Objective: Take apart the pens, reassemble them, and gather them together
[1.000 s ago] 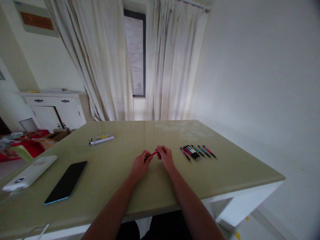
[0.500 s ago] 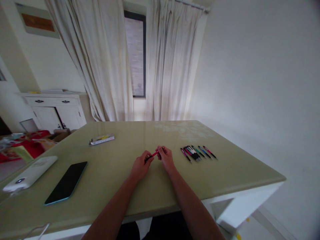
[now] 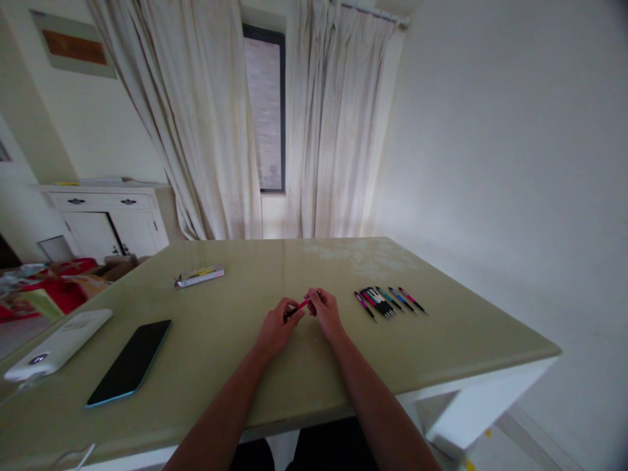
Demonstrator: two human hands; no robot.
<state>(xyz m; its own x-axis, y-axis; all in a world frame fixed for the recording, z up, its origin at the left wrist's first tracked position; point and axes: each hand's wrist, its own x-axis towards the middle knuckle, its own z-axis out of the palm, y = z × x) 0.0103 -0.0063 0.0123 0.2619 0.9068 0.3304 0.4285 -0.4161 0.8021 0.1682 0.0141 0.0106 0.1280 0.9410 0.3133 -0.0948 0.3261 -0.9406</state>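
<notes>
A pink pen with a black grip (image 3: 303,303) is held between my two hands above the middle of the table. My left hand (image 3: 279,325) is closed around its dark end. The fingers of my right hand (image 3: 324,311) pinch the pink end. To the right of my hands, several pens lie side by side on the table: a purple and black one (image 3: 365,305), a tight bunch with white and dark barrels (image 3: 379,303), a green one (image 3: 390,298), a blue one (image 3: 402,299) and a pink one (image 3: 413,299).
An open narrow box (image 3: 200,277) with something yellow in it lies at the back left of the table (image 3: 235,379). Nearer on the left are a black phone (image 3: 130,361) and a white device (image 3: 61,343) with a cable. A wall stands beyond the right edge.
The two hands have come slightly closer together along the pen, and less of its pink barrel shows between them. The other pens lie as before.
</notes>
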